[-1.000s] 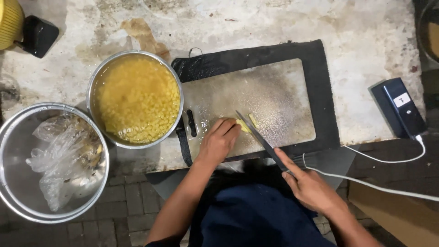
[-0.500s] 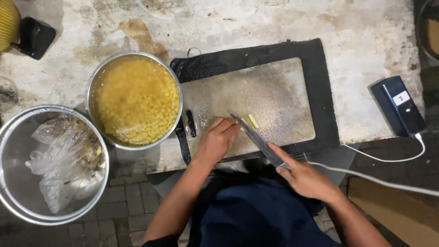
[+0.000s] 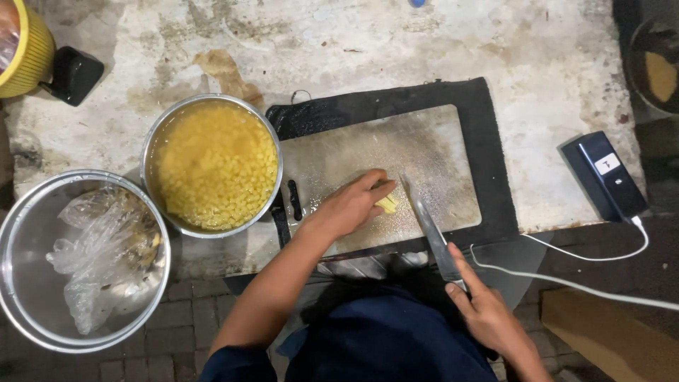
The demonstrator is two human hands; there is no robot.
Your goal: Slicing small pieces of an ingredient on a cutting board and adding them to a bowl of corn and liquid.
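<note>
left hand: my left hand (image 3: 350, 205) lies on the cutting board (image 3: 438, 152), fingers pressed together and curled down over a small yellow piece (image 3: 387, 204), pinning it flat.
right hand: my right hand (image 3: 488, 315) is wrapped around the handle of a knife (image 3: 431, 230), index finger laid along the top; the blade points up the board and its tip stands just beside the yellow piece, on its right.
yellow piece: on the board near its lower middle, mostly under my fingertips, only one pale corner showing.
board: a worn grey slab on a dark mat (image 3: 495, 170), on the stained bench (image 3: 396, 49).
done, as i judge it: the pot (image 3: 211, 166) to the left of the board is nearly full of small yellow bits in liquid, so a lot of cutting looks finished.
left, as i judge it: this one piece is not yet cut through; i see no other whole pieces waiting on the board.
bowl: a metal bowl (image 3: 28, 297) at far left holds a crumpled clear plastic bag (image 3: 95, 255).
hard to make out: what the yellow food is; what sits inside the bag; whether the blade touches the piece; the knife handle, hidden in my palm.
cut off: a yellow tub (image 3: 28, 53) at top left and a dark round pan (image 3: 654, 64) at top right.
</note>
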